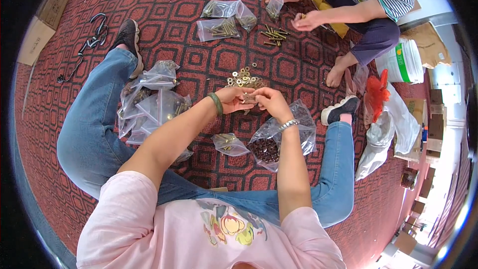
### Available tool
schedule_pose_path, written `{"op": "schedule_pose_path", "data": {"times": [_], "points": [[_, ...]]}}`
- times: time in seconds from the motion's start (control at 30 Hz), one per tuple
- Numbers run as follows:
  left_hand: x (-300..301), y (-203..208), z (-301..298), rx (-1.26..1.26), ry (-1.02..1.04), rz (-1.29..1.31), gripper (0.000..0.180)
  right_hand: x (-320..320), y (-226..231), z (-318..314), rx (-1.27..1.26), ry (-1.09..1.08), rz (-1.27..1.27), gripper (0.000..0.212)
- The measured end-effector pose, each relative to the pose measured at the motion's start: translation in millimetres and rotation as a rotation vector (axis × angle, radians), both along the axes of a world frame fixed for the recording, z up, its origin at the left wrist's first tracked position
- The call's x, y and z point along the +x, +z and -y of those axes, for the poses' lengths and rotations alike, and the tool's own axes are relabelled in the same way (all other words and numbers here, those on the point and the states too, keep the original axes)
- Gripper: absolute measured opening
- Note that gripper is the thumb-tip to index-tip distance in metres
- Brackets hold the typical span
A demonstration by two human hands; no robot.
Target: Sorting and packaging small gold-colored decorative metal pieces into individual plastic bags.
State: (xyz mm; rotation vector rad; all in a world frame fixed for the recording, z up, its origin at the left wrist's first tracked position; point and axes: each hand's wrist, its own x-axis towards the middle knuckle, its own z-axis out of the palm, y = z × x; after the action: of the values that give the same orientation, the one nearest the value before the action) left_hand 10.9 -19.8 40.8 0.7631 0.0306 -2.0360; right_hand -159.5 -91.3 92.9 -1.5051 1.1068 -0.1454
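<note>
My left hand [231,99], with a green bangle at its wrist, is closed around several small metal washers [247,98]. My right hand [271,102] meets it, its fingertips pinched at the same washers; their exact number is hidden. Just beyond both hands a loose pile of brass-coloured washers [244,75] lies on the patterned red carpet [199,104]. Below my right forearm an opened clear bag [298,134] holds dark brown small parts [264,149]. Beside it is a small zip bag [229,144] with brass-coloured pieces.
Filled zip bags [162,104] are heaped by my left leg. Opposite sits another person, whose hand [308,21] is near loose brass bolts [275,35]; more bags of bolts [219,29] lie alongside. A white bucket [401,62] and red plastic bag [377,92] stand at right.
</note>
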Motion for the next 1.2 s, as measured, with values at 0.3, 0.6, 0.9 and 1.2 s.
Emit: {"op": "schedule_pose_path", "data": {"times": [0.3,0.6,0.9,1.2], "points": [[5.6,-11.7,4.1,-0.063,-0.018,-0.064,0.055,5.0,-6.6,-4.8,-0.41,0.306,-0.106,0.03],[6.6,2.4,2.1,-0.03,0.023,-0.04,0.053,5.1,7.3,-6.7,-0.309,0.201,-0.047,0.029],[9.0,1.9,3.6,-0.016,0.032,-0.044,0.046,4.0,17.0,-3.8,-0.291,0.166,-0.093,0.027],[8.5,-3.1,4.5,-0.002,0.047,-0.06,0.039,3.4,19.2,-2.4,-0.271,0.198,-0.14,0.024]]}}
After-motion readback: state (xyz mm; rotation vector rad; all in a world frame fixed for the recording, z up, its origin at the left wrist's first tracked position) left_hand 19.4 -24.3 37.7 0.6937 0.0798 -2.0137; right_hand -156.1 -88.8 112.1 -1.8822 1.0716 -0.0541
